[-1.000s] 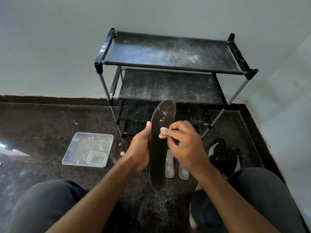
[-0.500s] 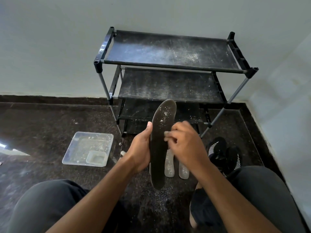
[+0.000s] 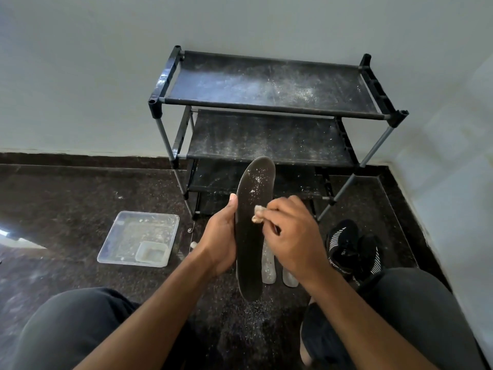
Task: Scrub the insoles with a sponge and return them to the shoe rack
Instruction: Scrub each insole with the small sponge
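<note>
1. Scrubbing is under way, by my reading: the left hand (image 3: 220,240) grips the dark insole (image 3: 252,228) along its left edge, thumb up its side, holding it upright between the two hands.
2. The right hand (image 3: 290,237) pinches a small pale sponge (image 3: 258,213) in curled fingers and presses it on the insole's face, just above mid-length.
3. White specks lie on the insole's upper part, beyond the sponge, so that stretch looks left to clean; the part below the hands looks dark and clear of specks.
4. Two pale insoles (image 3: 268,264) lie on the floor just behind and below the right hand; whether they have been scrubbed, I cannot tell.
5. The shoe rack (image 3: 269,86) stands beyond both hands with nothing on the shelves I can see, so returning is not yet done.
6. A clear tray (image 3: 138,237) sits left of the left hand; black shoes (image 3: 352,249) sit right of the right hand.
</note>
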`<state>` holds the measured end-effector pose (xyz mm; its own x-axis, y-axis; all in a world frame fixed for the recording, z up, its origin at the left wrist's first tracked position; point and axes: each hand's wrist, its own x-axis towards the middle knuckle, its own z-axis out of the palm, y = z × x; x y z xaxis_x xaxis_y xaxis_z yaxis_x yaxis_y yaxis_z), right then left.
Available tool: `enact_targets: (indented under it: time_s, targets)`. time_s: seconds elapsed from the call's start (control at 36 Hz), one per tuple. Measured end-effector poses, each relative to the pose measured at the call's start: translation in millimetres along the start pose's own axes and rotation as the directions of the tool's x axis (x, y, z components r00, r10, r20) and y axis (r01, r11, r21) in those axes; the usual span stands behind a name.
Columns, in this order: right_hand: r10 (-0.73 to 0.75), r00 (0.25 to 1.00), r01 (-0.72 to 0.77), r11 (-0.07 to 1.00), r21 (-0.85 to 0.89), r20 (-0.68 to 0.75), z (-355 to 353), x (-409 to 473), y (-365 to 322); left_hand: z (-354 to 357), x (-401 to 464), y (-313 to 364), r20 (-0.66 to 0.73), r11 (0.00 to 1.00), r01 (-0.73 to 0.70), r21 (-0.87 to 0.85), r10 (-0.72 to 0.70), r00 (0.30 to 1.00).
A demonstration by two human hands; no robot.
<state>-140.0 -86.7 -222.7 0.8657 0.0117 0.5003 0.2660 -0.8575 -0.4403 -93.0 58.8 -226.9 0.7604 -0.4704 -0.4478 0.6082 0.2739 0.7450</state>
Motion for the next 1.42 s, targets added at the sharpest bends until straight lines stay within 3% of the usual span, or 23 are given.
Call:
enact_targets:
  time_s: [0.06,0.11,0.22,0.28,0.39,0.44,0.61,0.78,0.94,1.14,1.33,1.42]
  targets:
    - [-0.110,0.989,0.106,0.993,0.050,0.096,7.3,-6.6,-8.8,1.6,0.0,0.1,-0.008,1.000,0.001,-0.011,-0.001,1.000]
    - [-0.105,0.987,0.101,0.994,0.041,0.123,10.0,-6.4,-5.2,1.6,0.5,-1.5,0.005,1.000,-0.002,-0.014,0.002,1.000]
    - [0.115,0.992,-0.113,0.993,0.035,-0.061,-2.8,7.0,10.2,0.9,-1.3,-0.2,0.008,1.000,-0.004,0.011,0.004,1.000]
    - [0.124,0.988,-0.119,0.992,0.049,-0.095,-5.9,8.8,8.3,0.1,-1.8,1.0,0.015,1.000,-0.008,0.007,0.008,1.000]
    - [-0.066,0.993,0.057,0.994,0.096,0.093,7.0,-5.8,-8.2,2.3,-2.4,2.4,0.027,1.000,0.011,-0.017,-0.011,1.000]
    - [-0.074,0.987,0.061,0.994,0.096,0.143,11.9,-7.8,-6.9,2.6,-2.4,0.9,0.027,1.000,0.011,0.002,-0.011,1.000]
    - [0.127,0.991,-0.126,0.992,0.009,-0.035,1.7,5.4,9.8,1.3,-4.0,-1.2,0.013,0.998,-0.012,0.066,0.012,1.000]
    - [-0.075,0.987,0.063,0.994,0.089,0.142,16.0,-12.7,-9.7,1.2,-0.6,0.1,-0.009,1.000,0.005,0.030,-0.005,1.000]
    - [0.083,0.987,-0.112,0.969,0.221,0.137,12.8,-6.3,-7.1,-0.5,-1.1,0.2,-0.033,1.000,-0.012,0.025,0.013,0.999]
    - [0.159,0.983,-0.175,0.958,0.227,0.088,15.2,-5.9,-3.5,2.3,-2.9,1.3,-0.018,1.000,-0.007,0.023,0.007,1.000]
    - [0.158,0.971,-0.187,0.970,0.157,0.181,17.2,-9.1,-4.0,0.5,-1.9,-2.8,-0.008,0.999,0.007,0.044,-0.006,1.000]
    - [0.192,0.974,-0.210,0.965,0.159,0.120,12.6,-4.9,3.5,0.6,-1.7,-3.0,-0.017,0.999,0.007,0.031,-0.006,1.000]
